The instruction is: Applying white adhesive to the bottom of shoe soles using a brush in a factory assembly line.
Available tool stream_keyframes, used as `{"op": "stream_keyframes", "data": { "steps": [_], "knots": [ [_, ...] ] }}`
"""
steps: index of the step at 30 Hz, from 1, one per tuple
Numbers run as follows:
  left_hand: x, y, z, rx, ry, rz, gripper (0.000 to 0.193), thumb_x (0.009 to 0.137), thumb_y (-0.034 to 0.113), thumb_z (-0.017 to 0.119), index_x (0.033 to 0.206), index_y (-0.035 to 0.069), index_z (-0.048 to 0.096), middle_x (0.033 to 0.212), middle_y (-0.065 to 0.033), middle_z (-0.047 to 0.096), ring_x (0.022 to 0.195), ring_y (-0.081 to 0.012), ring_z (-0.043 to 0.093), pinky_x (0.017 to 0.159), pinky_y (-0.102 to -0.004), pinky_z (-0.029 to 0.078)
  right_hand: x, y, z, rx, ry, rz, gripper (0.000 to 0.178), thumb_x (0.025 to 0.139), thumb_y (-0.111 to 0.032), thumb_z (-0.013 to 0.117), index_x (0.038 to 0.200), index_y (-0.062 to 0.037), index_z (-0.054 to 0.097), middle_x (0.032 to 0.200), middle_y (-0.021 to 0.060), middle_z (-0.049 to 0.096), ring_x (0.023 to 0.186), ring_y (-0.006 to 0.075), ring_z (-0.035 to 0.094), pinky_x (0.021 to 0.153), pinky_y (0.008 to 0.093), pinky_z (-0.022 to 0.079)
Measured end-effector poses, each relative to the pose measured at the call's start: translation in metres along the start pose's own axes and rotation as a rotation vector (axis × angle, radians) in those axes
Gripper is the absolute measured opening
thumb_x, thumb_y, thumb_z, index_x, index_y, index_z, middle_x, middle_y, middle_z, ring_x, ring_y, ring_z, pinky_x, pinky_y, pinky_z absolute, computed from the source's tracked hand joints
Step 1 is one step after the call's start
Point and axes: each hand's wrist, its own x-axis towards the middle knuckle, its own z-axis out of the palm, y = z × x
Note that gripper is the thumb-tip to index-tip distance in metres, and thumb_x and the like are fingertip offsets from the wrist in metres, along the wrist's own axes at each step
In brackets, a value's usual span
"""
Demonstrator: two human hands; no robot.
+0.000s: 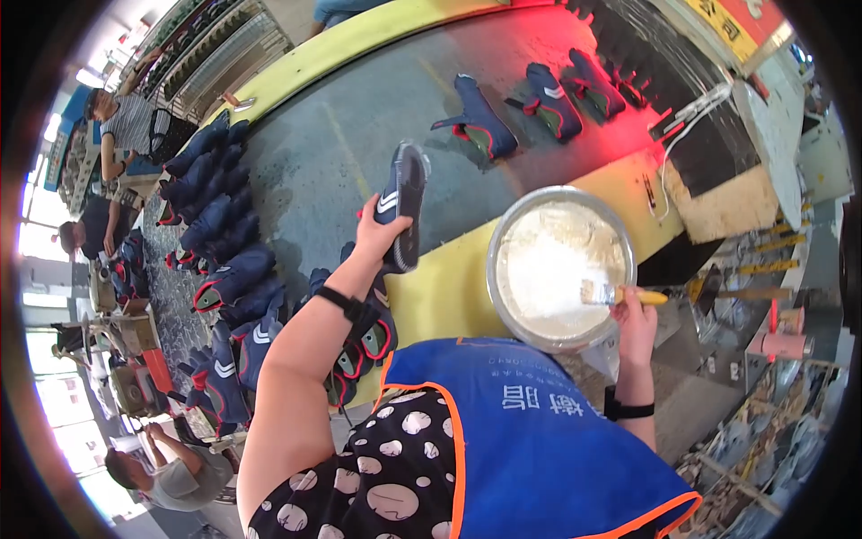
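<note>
My left hand (382, 232) is wrapped round a dark navy shoe (409, 184) with white stripes, raised over the grey belt (328, 180). The shoe is tilted, its dark sole turned to the right. My right hand (636, 322) grips a paintbrush (639, 296) by its yellow handle. The bristles are over or in a round metal bowl (497, 301) of white liquid or paste, too bright to tell whether they touch the surface. The bowl stands beside the yellow edge of the belt.
Several navy shoes (480, 117) lie on the belt toward a red-lit dark opening (628, 63). More shoes (238, 274) are piled at the left. Several people (144, 121) are beyond the pile. A yellow rail (359, 31) edges the far side. Pink containers (781, 345) stand at the right.
</note>
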Motion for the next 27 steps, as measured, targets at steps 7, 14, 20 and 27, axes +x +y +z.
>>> {"op": "stream_keyframes", "data": {
  "steps": [7,14,20,27],
  "knots": [
    [0.121,-0.018,0.064,-0.097,0.191,-0.15,0.111,0.067,0.023,0.087,0.157,0.009,0.023,0.134,-0.0213,0.054,0.117,-0.03,0.059,0.095,-0.0418,0.052,-0.005,-0.006,-0.004,-0.029,0.061,-0.033,0.024,0.102,-0.023,0.06,0.113,-0.0016,0.063,0.094,0.0032,0.065,0.077,0.0084,0.061,0.073,0.022,0.052],
    [0.166,-0.034,0.106,0.248,0.224,-0.194,0.102,0.08,0.037,0.078,0.16,0.031,0.015,0.141,-0.0351,0.041,0.13,-0.0463,0.046,0.11,-0.0468,0.04,-0.005,-0.015,-0.006,-0.012,0.226,-0.038,0.023,0.103,-0.021,0.059,0.118,-0.0041,0.062,0.101,0.0043,0.065,0.08,0.0086,0.063,0.076,0.0214,0.054],
    [0.118,-0.035,0.093,0.21,0.075,-0.298,0.087,0.086,0.035,0.071,0.158,0.024,0.024,0.141,-0.0287,0.051,0.129,-0.0412,0.051,0.105,-0.0467,0.045,0.017,-0.018,0.013,0.031,0.107,0.022,0.026,0.103,-0.022,0.058,0.123,-0.0046,0.06,0.103,0.0046,0.065,0.083,0.0099,0.063,0.078,0.0231,0.054],
    [-0.013,-0.029,-0.018,0.043,-0.15,-0.184,0.055,0.09,0.032,0.071,0.137,0.007,0.058,0.118,-0.0139,0.066,0.112,-0.0216,0.06,0.096,-0.0331,0.046,0.043,-0.016,0.035,0.128,-0.073,0.078,0.029,0.101,-0.021,0.06,0.122,-0.0012,0.059,0.106,0.006,0.066,0.085,0.0113,0.063,0.079,0.0239,0.053]
  ]
}}
